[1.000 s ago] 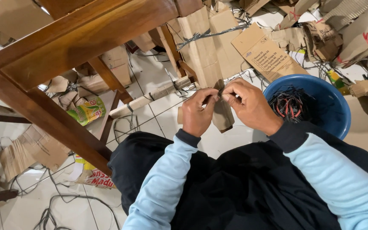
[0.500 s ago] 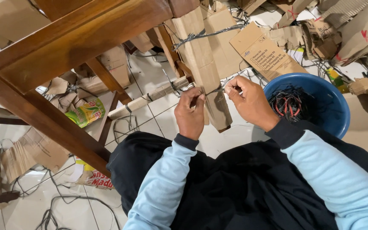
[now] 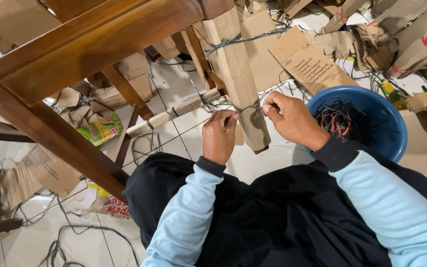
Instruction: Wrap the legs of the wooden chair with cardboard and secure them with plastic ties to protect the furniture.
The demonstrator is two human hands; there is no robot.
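Wire (image 3: 247,108) stretches taut between my left hand (image 3: 219,136) and right hand (image 3: 288,118), each pinching an end; it sits left of the bowl (image 3: 391,131). I judge more wires (image 3: 339,121) wait in the bowl; work looks unfinished.

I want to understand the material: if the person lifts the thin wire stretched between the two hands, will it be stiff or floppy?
Probably floppy: the wire looks very thin, and similar strands curl loosely on the floor. Likely light, since the left hand and right hand pinch it with the fingertips only.
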